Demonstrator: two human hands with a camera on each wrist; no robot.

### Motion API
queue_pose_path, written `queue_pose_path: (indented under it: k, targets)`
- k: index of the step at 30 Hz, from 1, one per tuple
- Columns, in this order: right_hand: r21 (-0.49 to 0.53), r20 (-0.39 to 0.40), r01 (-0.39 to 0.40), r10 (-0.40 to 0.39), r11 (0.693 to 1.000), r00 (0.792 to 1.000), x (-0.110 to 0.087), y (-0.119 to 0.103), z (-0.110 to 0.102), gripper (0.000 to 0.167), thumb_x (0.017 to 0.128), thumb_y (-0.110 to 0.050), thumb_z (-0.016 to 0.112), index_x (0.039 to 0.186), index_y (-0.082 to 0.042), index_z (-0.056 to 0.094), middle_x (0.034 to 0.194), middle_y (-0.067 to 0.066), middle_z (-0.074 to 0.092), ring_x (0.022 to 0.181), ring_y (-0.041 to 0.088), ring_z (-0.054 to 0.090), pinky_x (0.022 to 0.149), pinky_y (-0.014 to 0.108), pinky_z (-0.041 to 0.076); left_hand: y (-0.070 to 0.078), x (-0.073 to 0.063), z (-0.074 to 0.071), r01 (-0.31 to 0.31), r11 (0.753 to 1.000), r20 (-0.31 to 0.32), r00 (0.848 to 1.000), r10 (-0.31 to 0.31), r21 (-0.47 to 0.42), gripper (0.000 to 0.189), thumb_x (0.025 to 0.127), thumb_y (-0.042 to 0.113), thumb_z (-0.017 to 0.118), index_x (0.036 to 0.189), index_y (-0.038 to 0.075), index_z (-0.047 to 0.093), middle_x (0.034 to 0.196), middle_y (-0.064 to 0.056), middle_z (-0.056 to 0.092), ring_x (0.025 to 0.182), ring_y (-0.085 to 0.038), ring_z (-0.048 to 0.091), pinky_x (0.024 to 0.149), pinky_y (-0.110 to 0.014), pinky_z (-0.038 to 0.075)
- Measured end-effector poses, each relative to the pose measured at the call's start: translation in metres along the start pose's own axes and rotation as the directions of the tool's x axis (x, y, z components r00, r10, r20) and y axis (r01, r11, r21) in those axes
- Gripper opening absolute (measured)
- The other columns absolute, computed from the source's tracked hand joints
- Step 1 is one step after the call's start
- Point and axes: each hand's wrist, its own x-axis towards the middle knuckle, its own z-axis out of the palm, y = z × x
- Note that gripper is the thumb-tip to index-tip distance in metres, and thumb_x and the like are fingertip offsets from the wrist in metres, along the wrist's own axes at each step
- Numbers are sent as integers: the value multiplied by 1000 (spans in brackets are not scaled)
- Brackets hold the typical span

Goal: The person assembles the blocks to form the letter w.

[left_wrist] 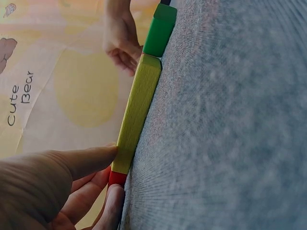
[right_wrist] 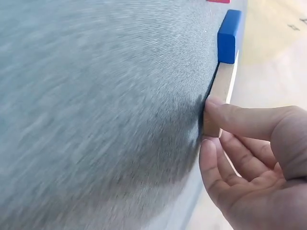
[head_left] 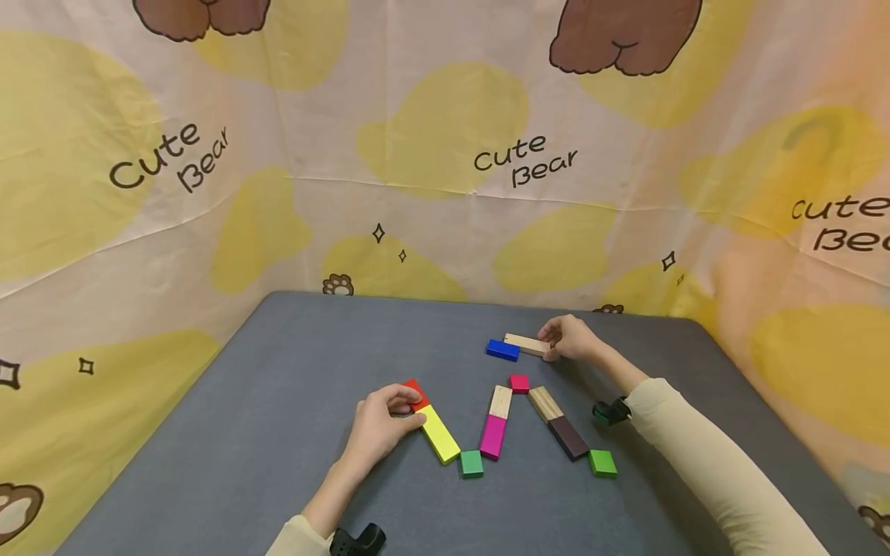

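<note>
My left hand [head_left: 378, 425] curls its fingers over a red block [head_left: 415, 392]. Its thumb touches the side of a yellow block [head_left: 438, 436] lined up end to end with the red one. In the left wrist view the thumb lies on the yellow block [left_wrist: 139, 115], and a fingertip rests against the red block [left_wrist: 117, 178]. Farther back, my right hand [head_left: 573, 338] pinches the right end of a plain wooden block [head_left: 526, 344]. A blue block [head_left: 502, 350] lies along that block's near left side; the right wrist view shows the wooden block [right_wrist: 222, 86] beside the blue block [right_wrist: 229, 38].
Blocks form a zigzag on the grey table [head_left: 278, 463]: green [head_left: 471, 464], magenta [head_left: 494, 437], plain wood [head_left: 501, 401], pinkish red [head_left: 519, 384], striped wood [head_left: 545, 402], dark brown [head_left: 568, 439] and light green [head_left: 602, 464]. A printed cloth [head_left: 431, 232] hangs behind.
</note>
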Motion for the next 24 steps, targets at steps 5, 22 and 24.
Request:
queue_pose_path:
  k: [5, 22, 24]
  targets:
    - [-39, 37, 20, -19, 999, 999, -20, 2, -6, 35, 70, 0, 87, 100, 3, 68, 89, 8, 66, 80, 22, 61, 71, 36, 54, -2, 0, 0, 0, 1000, 4, 1000, 0, 8, 29, 76, 12, 86, 102, 12, 73, 97, -1, 73, 89, -16, 67, 81, -36, 54]
    - [31, 7, 50, -50, 998, 999, -96, 18, -17, 40, 72, 0, 86, 106, 6, 65, 90, 8, 65, 81, 22, 62, 66, 29, 54, -2, 0, 0, -17, 1000, -5, 1000, 17, 12, 28, 76, 11, 86, 101, 10, 74, 95, -1, 73, 88, -16, 67, 80, -37, 54]
    - [46, 3, 42, -42, 998, 999, -104, 20, -19, 41, 72, -1, 87, 106, 5, 66, 91, 7, 65, 82, 23, 62, 67, 27, 54, -2, 0, -1, -17, 1000, -9, 1000, 17, 12, 28, 76, 11, 86, 100, 10, 74, 95, -2, 73, 88, -17, 67, 80, -37, 54]
